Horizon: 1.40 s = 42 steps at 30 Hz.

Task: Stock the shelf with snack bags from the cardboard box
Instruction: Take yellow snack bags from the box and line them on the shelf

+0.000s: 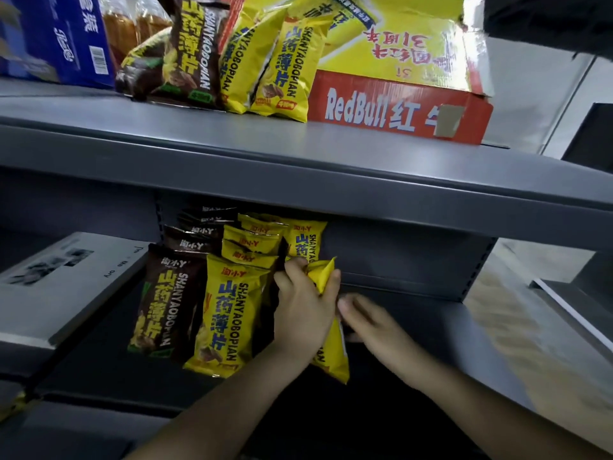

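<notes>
Centre of frame: left hand [303, 310] is gripping a yellow bag [335, 358] near its top, fingers curled round the crimped edge. It is holding the bag upright just right of the stocked rows on the lower shelf [414, 313]. Right hand [368, 322] is sitting just beside the bag's right edge. Motion blur is smearing it, so I cannot tell whether it is pinching the bag or only lying against it.

Progress, as a judgement: stocking is looking well under way but unfinished. A brown row [172, 293] and yellow rows [229, 310] are standing filled at lower centre, and the held bag seems to be starting a further row. Loose bags [282, 68] are leaning on the upper shelf [232, 141] at upper centre, beside the cardboard box [398, 107] at upper right, not yet faced.

Hidden: the box's inside is facing away, so remaining stock is unknowable. Row depth is disappearing under the upper shelf. Blue carton [56, 34] is being cut off at upper left.
</notes>
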Each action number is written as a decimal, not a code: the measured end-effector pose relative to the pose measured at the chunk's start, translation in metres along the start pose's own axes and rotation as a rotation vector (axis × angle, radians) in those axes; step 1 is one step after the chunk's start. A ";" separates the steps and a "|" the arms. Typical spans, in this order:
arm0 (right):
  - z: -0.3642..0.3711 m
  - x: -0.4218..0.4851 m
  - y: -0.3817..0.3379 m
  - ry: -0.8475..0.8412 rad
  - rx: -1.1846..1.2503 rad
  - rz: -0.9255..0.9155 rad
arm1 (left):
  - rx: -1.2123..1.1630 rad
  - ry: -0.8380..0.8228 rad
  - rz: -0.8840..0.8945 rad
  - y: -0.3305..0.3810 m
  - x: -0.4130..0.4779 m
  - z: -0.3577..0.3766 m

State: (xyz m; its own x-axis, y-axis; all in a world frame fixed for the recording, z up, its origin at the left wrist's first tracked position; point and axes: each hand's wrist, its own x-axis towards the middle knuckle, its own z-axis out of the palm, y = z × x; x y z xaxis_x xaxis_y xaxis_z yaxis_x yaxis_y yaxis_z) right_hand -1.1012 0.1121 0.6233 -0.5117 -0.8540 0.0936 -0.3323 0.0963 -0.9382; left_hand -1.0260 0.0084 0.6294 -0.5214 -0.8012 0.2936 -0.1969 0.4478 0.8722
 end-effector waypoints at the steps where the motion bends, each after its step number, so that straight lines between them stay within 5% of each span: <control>1: -0.002 -0.006 0.003 -0.067 -0.034 0.020 | 0.022 -0.001 -0.019 -0.001 0.004 0.005; 4: 0.001 -0.006 0.013 -0.136 -0.165 0.061 | 0.116 0.027 -0.015 0.001 0.016 0.017; 22: 0.040 0.084 0.045 0.312 0.078 0.127 | 0.308 -0.169 0.059 -0.058 0.010 0.021; 26: 0.040 0.094 0.047 0.427 -0.156 0.109 | 0.460 -0.181 0.096 -0.068 0.013 0.026; 28: 0.035 0.095 0.044 0.493 -0.388 -0.041 | 0.516 -0.170 0.083 -0.073 0.014 0.030; 30: 0.025 0.096 0.039 0.405 -0.580 -0.175 | 0.545 -0.187 0.079 -0.076 0.014 0.035; 34: 0.014 0.104 0.033 0.123 -0.580 -0.081 | 0.567 -0.155 0.048 -0.084 0.020 0.046; 42: 0.028 0.121 0.039 0.173 -0.575 -0.075 | 0.483 -0.091 -0.058 -0.083 0.038 0.059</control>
State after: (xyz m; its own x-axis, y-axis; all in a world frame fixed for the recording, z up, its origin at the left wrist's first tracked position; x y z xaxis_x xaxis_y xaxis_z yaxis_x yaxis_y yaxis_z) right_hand -1.1543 -0.0014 0.5888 -0.5755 -0.7784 0.2508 -0.7228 0.3407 -0.6012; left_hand -1.0778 -0.0356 0.5453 -0.5647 -0.8018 0.1957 -0.5790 0.5538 0.5984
